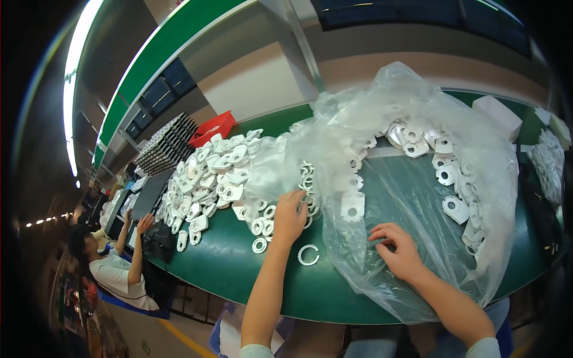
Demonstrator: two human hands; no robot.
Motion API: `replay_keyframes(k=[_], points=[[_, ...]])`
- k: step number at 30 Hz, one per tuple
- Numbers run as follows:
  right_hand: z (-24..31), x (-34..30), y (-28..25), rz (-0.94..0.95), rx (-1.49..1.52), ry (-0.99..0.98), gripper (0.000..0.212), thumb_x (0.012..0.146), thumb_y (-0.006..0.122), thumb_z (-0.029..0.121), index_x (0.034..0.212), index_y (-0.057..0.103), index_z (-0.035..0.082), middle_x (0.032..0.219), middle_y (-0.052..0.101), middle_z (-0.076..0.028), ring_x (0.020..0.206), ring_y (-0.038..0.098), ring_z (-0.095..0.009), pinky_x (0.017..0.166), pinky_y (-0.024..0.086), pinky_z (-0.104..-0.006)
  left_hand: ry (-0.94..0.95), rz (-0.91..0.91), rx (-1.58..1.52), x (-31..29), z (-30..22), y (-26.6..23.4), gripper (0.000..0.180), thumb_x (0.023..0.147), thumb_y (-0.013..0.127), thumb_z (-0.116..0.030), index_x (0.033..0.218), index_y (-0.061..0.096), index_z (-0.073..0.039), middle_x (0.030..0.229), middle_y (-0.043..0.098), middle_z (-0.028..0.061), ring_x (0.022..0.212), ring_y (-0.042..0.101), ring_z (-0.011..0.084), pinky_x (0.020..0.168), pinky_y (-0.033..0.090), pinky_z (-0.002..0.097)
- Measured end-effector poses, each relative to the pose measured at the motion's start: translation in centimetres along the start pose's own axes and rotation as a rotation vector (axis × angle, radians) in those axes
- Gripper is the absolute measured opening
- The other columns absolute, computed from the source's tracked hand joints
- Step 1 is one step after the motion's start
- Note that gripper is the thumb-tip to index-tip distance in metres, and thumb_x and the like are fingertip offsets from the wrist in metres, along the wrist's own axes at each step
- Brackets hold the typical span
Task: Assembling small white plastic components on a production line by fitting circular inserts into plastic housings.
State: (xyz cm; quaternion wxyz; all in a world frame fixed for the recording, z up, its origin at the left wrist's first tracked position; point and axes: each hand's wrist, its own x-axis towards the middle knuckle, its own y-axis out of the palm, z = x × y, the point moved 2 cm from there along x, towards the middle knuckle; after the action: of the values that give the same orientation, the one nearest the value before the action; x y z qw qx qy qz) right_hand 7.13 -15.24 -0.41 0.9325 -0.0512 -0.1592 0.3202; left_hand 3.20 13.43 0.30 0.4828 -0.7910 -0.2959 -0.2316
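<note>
My left hand [290,216] reaches over a cluster of white rings [308,179], its fingers bent and slightly apart at the rings' edge. I make out nothing held in it, though its fingertips are partly hidden. Several more rings [259,245] lie just left of that wrist, and a single C-shaped ring with a gap [308,255] rests on the green table to its right. Over the clear plastic sheet [382,292], my right hand [396,248] is open and empty, with its fingers curved and its thumb apart. A flat white plate with a hole [353,207] lies beyond it.
A large heap of white plates [209,170] covers the table's left part. Behind it stand a red bin [213,128] and stacked dark trays [167,143]. More plates [449,174] curve along the plastic at right. A white box [497,116] stands far right; a co-worker [122,271] sits at left.
</note>
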Motion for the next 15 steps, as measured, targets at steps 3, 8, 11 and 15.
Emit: replay_keyframes(k=[3,8,11,15], points=[[-1.4,0.2,-0.7,0.005,-0.009,-0.037,0.020,0.075,0.052,-0.005,0.092,0.061,0.001,0.108,0.056,-0.010,0.096,0.057,-0.018,0.079,0.048,-0.0280,0.001,0.188,0.125,0.7,0.3,2.3,0.027,0.073,0.067,-0.012,0.097,0.063,-0.002,0.112,0.058,0.0171,0.106,0.052,0.0343,0.093,0.039,0.0406],[0.0,0.6,-0.4,0.030,-0.073,-0.112,0.017,0.077,0.054,-0.001,0.093,0.060,0.002,0.104,0.059,-0.009,0.093,0.058,-0.021,0.075,0.047,-0.0297,0.000,0.023,0.186,0.3,1.0,-0.7,0.026,0.068,0.064,-0.003,0.094,0.062,-0.001,0.104,0.058,0.0151,0.103,0.051,0.0332,0.091,0.040,0.0394],[0.6,0.8,-2.3,-0.065,-0.213,-0.296,0.018,0.075,0.055,0.002,0.093,0.058,0.001,0.098,0.059,-0.012,0.092,0.057,-0.029,0.072,0.049,-0.0368,0.021,-0.071,0.212,0.9,-0.3,0.3,0.028,0.069,0.064,-0.001,0.096,0.061,-0.001,0.106,0.058,0.0150,0.104,0.050,0.0329,0.092,0.039,0.0390],[2.6,2.5,-6.6,-0.079,-0.336,-0.116,0.018,0.077,0.057,0.006,0.093,0.064,0.003,0.092,0.064,-0.012,0.087,0.061,-0.025,0.076,0.048,-0.0341,0.100,-0.130,0.270,0.8,-0.3,0.5,0.032,0.069,0.063,-0.001,0.100,0.061,-0.003,0.109,0.058,0.0134,0.102,0.051,0.0341,0.089,0.039,0.0404]])
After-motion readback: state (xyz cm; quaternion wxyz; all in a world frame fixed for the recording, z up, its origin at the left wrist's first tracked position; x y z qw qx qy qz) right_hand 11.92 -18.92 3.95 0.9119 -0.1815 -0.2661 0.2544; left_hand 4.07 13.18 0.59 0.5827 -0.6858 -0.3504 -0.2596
